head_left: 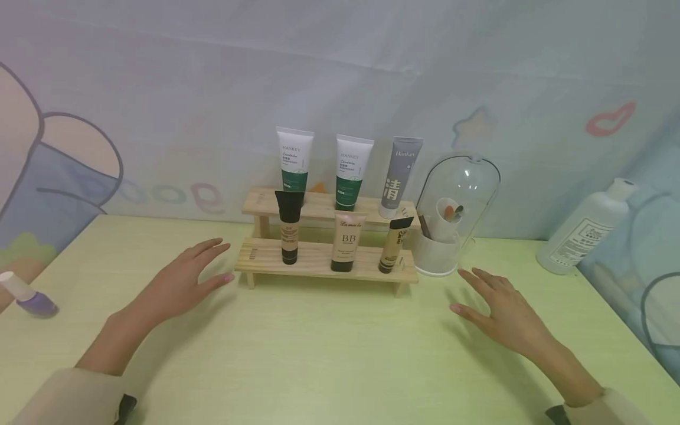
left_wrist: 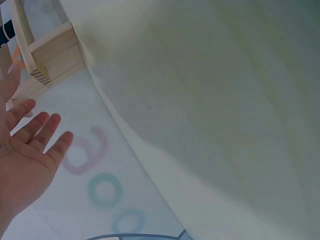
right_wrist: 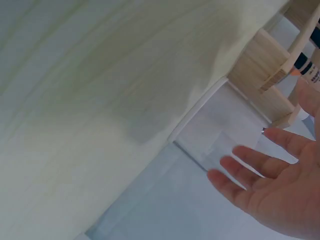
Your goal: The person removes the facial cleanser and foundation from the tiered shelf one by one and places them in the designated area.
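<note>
A two-tier wooden stand (head_left: 313, 260) is in the middle of the head view. Its upper tier bears two white-and-green tubes (head_left: 295, 154) (head_left: 353, 165) and a grey tube (head_left: 402, 171). On the lower tier are a black-topped beige tube (head_left: 289, 230), a pink BB cream tube (head_left: 346, 239) and a gold tube with a black end (head_left: 394, 245). My left hand (head_left: 177, 283) hovers at the stand's left end, fingers spread, holding nothing. Over the table by a clear-domed brush holder (head_left: 437, 257), my right hand (head_left: 504, 310) is likewise spread with nothing in it.
A purple nail polish bottle (head_left: 37, 304) lies tilted at the far left. At the right rear edge stands a white bottle (head_left: 589, 230). Brushes show inside the dome. Behind the pale table (head_left: 319, 360) hangs a printed cloth (head_left: 340, 77).
</note>
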The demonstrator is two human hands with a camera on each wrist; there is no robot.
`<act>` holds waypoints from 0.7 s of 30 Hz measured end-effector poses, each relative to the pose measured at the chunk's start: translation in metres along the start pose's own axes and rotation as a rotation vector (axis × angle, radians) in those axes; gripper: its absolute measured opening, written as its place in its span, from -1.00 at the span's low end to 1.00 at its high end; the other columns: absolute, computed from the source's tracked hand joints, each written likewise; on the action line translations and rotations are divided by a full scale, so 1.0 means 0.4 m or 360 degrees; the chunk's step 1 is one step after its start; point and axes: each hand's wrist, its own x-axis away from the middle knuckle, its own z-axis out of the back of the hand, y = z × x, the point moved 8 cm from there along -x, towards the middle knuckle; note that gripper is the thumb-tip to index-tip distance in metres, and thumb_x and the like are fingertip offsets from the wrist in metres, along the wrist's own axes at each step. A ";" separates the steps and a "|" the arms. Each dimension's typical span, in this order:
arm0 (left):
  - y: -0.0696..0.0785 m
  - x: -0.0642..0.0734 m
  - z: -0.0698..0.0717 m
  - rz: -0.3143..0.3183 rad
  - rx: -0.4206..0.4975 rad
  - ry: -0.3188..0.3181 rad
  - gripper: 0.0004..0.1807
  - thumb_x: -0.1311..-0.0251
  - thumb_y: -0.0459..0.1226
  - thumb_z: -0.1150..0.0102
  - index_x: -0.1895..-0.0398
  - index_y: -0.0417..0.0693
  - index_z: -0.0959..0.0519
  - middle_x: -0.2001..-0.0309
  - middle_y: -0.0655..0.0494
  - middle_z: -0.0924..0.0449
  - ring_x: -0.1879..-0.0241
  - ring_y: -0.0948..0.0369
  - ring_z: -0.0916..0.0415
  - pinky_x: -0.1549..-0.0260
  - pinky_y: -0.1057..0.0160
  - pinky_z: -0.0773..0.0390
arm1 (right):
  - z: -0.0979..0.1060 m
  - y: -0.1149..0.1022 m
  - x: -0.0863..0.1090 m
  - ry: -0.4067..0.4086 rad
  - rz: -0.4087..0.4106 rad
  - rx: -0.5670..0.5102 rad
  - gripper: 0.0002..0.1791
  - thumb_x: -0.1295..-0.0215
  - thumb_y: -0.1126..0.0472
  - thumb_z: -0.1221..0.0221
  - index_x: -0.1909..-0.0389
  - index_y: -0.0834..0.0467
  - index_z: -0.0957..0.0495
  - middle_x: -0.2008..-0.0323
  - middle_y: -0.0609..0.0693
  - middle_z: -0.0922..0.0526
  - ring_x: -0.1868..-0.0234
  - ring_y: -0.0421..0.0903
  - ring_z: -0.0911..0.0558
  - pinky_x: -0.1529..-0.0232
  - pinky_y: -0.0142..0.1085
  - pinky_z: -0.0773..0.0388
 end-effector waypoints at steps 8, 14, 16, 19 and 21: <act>0.018 -0.032 -0.006 -0.0072 0.0209 -0.0006 -0.43 -0.28 -0.20 -0.03 -0.24 -0.40 -0.23 -0.22 -0.35 -0.20 -0.17 -0.26 -0.17 -0.07 -0.21 -0.22 | 0.000 -0.065 -0.023 -0.0068 0.0055 -0.0377 -0.49 -0.23 0.03 -0.16 -0.09 0.28 -0.44 -0.03 0.18 -0.52 0.04 0.16 -0.51 0.14 -0.03 -0.51; 0.001 -0.058 -0.016 -0.0013 0.0385 -0.0051 -0.41 -0.30 -0.18 -0.01 -0.28 -0.36 -0.18 -0.22 -0.32 -0.20 -0.14 -0.21 -0.23 -0.04 -0.16 -0.32 | -0.002 -0.146 -0.045 -0.0176 0.0190 -0.0525 -0.58 -0.22 0.09 -0.18 -0.03 0.23 -0.49 0.03 0.07 -0.56 0.14 0.01 -0.56 0.20 -0.20 -0.56; -0.001 -0.063 -0.020 -0.0009 0.0412 -0.0073 -0.40 -0.30 -0.17 -0.01 -0.28 -0.35 -0.17 -0.23 -0.31 -0.19 -0.15 -0.20 -0.21 -0.06 -0.17 -0.30 | -0.001 -0.177 -0.052 -0.0208 0.0251 -0.0577 -0.59 -0.22 0.10 -0.18 -0.03 0.23 -0.49 0.06 0.06 -0.57 0.16 -0.03 -0.56 0.20 -0.22 -0.56; 0.003 -0.068 -0.028 -0.0034 0.0426 -0.0099 -0.39 -0.29 -0.17 -0.02 -0.28 -0.36 -0.16 -0.25 -0.31 -0.17 -0.16 -0.22 -0.19 -0.07 -0.19 -0.27 | -0.005 -0.224 -0.065 -0.0254 0.0344 -0.0653 -0.61 -0.23 0.11 -0.17 -0.02 0.23 -0.50 0.10 0.06 -0.58 0.18 -0.07 -0.55 0.19 -0.23 -0.56; 0.007 -0.071 -0.033 -0.0052 0.0428 -0.0107 -0.39 -0.28 -0.17 -0.04 -0.27 -0.37 -0.17 -0.26 -0.32 -0.15 -0.17 -0.23 -0.18 -0.08 -0.20 -0.25 | -0.008 -0.253 -0.074 -0.0274 0.0392 -0.0699 -0.63 -0.23 0.13 -0.18 0.00 0.23 -0.50 0.12 0.06 -0.58 0.19 -0.09 -0.56 0.19 -0.22 -0.56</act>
